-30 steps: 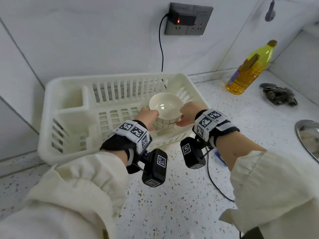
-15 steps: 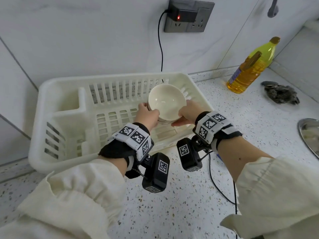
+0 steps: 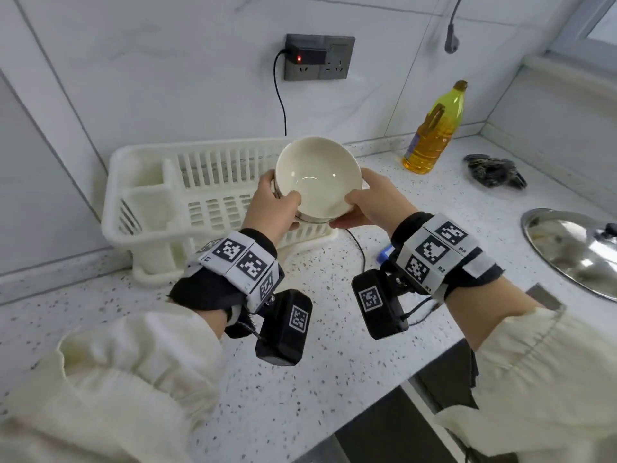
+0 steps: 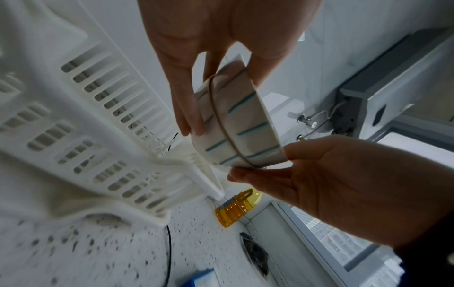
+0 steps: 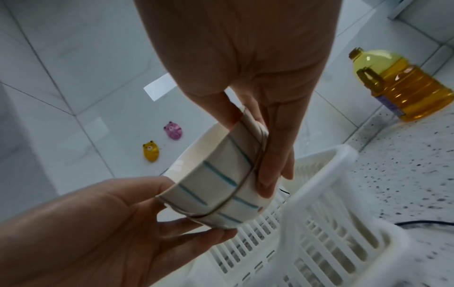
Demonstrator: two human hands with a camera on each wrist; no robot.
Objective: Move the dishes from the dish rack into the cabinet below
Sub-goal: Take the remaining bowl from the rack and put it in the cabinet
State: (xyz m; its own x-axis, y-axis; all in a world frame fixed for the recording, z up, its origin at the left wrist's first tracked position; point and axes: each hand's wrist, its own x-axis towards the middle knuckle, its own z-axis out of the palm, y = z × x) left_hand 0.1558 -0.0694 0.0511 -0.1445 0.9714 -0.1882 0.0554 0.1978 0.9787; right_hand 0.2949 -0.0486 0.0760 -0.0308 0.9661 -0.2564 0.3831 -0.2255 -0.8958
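Two nested cream bowls with blue stripes (image 3: 317,177) hang in the air above the right end of the white plastic dish rack (image 3: 187,202). My left hand (image 3: 283,212) grips the stack's left side, thumb on the rim, fingers under the base. On the other side my right hand (image 3: 354,210) holds it the same way. The left wrist view shows the stacked bowls (image 4: 245,124) from the side over the rack (image 4: 86,126). The right wrist view shows the bowls (image 5: 213,174) pinched between both hands. No other dishes show in the rack.
An oil bottle (image 3: 434,132) and a dark scourer (image 3: 494,170) stand at the back right. A steel pot lid (image 3: 574,248) lies at the right edge. A black cable (image 3: 359,245) runs from the wall socket (image 3: 317,56) across the counter. A dark gap (image 3: 400,429) shows below the counter edge.
Both hands have lifted the bowls up out of the rack and a little towards me. The view has drawn back, showing the counter's front edge.
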